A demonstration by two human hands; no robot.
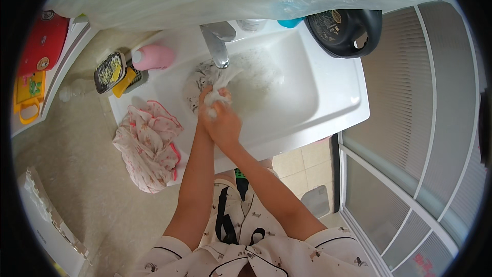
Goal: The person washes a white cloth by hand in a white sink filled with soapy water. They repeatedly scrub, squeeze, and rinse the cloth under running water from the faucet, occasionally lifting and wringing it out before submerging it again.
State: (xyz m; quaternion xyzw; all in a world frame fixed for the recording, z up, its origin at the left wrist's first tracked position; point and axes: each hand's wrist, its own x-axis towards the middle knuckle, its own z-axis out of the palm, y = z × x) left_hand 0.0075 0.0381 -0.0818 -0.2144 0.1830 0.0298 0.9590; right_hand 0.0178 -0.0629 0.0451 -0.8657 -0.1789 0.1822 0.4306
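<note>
Both my hands grip a wet white cloth with dark print [191, 90] at the left side of the white sink [294, 84]. My left hand [204, 105] is closed round a bunched part of it. Pressed close against it, my right hand [226, 124] is also closed on the cloth; its fingers are partly hidden. One end of the fabric stretches up beneath the silver faucet [217, 51], and another part lies against the basin's left wall. Cloudy, sudsy water sits in the basin.
Left of the basin lies a crumpled pink-and-white cloth [148, 146]. Behind it are a pink bottle [154, 57], a soap dish [110, 73] and a yellow sponge [123, 83]. A black jug [344, 33] stands at the back right corner. Ribbed sliding panels [392, 79] flank the right.
</note>
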